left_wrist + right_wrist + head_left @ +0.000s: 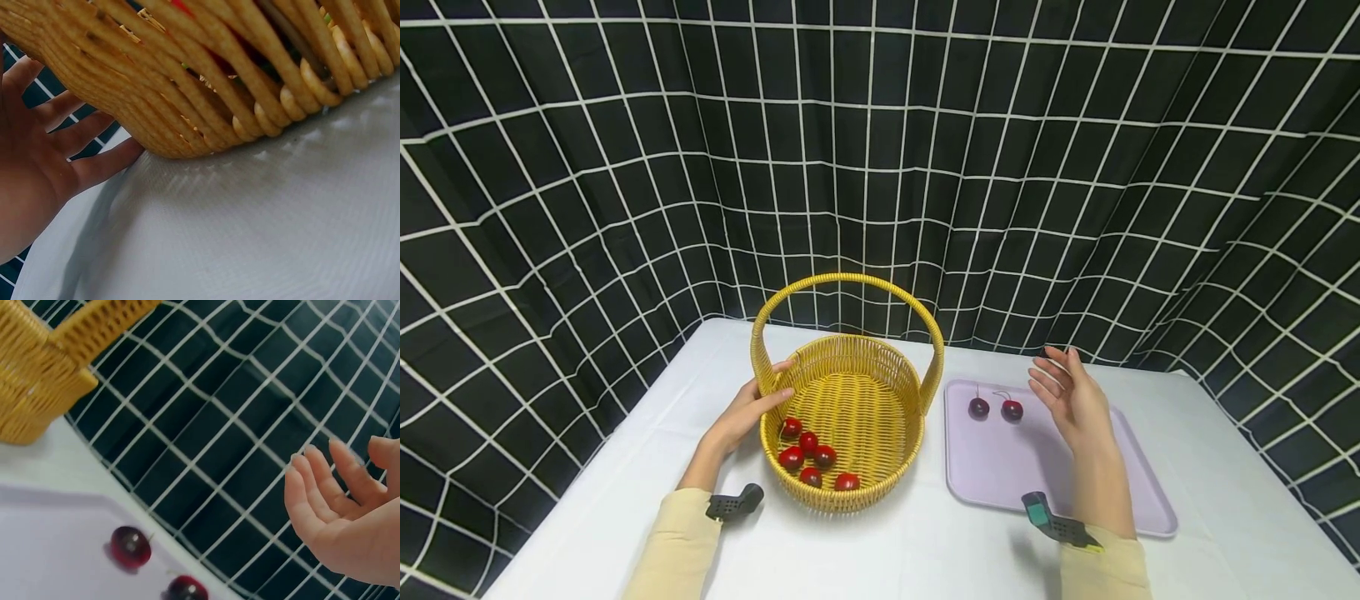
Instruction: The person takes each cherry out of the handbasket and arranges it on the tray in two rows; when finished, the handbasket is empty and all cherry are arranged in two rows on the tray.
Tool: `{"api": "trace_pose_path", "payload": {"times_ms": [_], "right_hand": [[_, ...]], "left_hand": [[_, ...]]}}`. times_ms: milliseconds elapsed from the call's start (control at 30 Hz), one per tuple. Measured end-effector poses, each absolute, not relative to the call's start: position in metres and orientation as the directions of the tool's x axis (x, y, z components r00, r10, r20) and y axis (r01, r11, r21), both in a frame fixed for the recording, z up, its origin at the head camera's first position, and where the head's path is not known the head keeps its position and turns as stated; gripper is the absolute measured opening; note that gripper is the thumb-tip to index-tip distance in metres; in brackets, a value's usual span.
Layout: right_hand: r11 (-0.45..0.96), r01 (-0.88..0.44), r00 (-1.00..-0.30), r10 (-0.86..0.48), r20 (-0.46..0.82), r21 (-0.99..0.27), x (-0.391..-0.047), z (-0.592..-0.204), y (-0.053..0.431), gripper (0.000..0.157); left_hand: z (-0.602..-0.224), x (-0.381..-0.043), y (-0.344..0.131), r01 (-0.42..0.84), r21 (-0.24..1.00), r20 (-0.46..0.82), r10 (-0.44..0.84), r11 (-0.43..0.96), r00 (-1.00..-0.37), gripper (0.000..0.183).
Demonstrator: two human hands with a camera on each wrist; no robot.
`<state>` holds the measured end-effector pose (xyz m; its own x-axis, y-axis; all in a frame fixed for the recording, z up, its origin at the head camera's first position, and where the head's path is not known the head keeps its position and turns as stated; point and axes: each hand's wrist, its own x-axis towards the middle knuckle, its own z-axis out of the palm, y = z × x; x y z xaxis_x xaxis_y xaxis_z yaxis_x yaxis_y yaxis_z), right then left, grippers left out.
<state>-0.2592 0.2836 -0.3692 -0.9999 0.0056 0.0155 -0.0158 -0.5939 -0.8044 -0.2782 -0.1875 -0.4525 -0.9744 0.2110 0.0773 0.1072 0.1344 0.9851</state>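
Observation:
A yellow wicker basket with a tall arched handle stands on the white table. Several red cherries lie in its near left part. My left hand holds the basket's left side by the handle's foot, thumb over the rim, while its fingers spread along the outer wall. My right hand, raised above the far right part of a lilac tray, has loosely bent fingers and nothing in them. Two dark cherries with stems sit on the tray, left of that hand; the right wrist view shows them too.
A black curtain with a white grid rises behind the table and along both sides. The tray lies to the right of the basket, with a narrow strip of white cloth between them.

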Motion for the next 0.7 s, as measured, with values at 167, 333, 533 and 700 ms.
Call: {"api": "trace_pose_path", "payload": {"times_ms": [167,333,533,700], "right_hand": [[-0.617,-0.073,-0.990,-0.048,0.130,-0.784,-0.253,-0.358,0.280,0.028],[-0.664,-0.091,-0.967,-0.120,0.227,-0.742,-0.248,-0.349,0.277,0.031],[-0.739,-0.039,-0.941,-0.200,0.274,-0.673,-0.244,-0.341,0.270,0.039],[-0.777,-0.012,-0.889,-0.279,0.362,-0.629,-0.241,-0.336,0.261,0.048]], "left_hand": [[-0.452,-0.278,-0.188,0.095,0.986,0.066,0.205,0.137,-0.977,0.061],[-0.453,-0.277,-0.188,0.092,0.987,0.064,0.204,0.132,-0.977,0.061],[-0.453,-0.278,-0.188,0.096,0.987,0.068,0.206,0.129,-0.976,0.061],[-0.452,-0.278,-0.187,0.095,0.988,0.068,0.206,0.124,-0.976,0.061]]}}
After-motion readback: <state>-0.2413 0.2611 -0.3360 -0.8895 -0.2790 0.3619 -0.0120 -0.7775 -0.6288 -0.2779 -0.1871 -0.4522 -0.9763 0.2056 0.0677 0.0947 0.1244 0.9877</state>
